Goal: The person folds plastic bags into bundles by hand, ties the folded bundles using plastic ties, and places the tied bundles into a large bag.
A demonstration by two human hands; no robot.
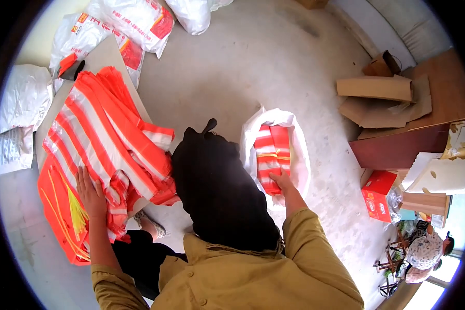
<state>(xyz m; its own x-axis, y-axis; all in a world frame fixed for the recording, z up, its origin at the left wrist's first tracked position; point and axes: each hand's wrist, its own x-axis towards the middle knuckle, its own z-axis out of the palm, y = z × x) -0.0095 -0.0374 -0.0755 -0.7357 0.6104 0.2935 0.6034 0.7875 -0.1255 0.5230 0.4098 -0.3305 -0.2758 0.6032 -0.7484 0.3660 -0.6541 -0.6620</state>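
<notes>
A pile of red-and-white striped plastic sheets, likely bags (pixel 95 126), covers a board to my left. My left hand (pixel 90 194) lies on its near part, fingers stretched out. Close to that hand are a yellow bunch of ties (pixel 76 214) and thin yellow strands on red plastic. To my right stands an open white sack (pixel 300 155). In it is a folded bundle of striped bags (pixel 272 147) with a yellow tie across its middle. My right hand (pixel 280 182) grips the bundle's near end, its fingertips partly hidden.
Filled white sacks with red print (pixel 134 23) lie at the back left. A black cloth (pixel 217 181) covers my lap, between pile and sack. Flattened cardboard (pixel 382 103) and a red box (pixel 377 196) are at the right. Another person (pixel 424 250) is at the far lower right.
</notes>
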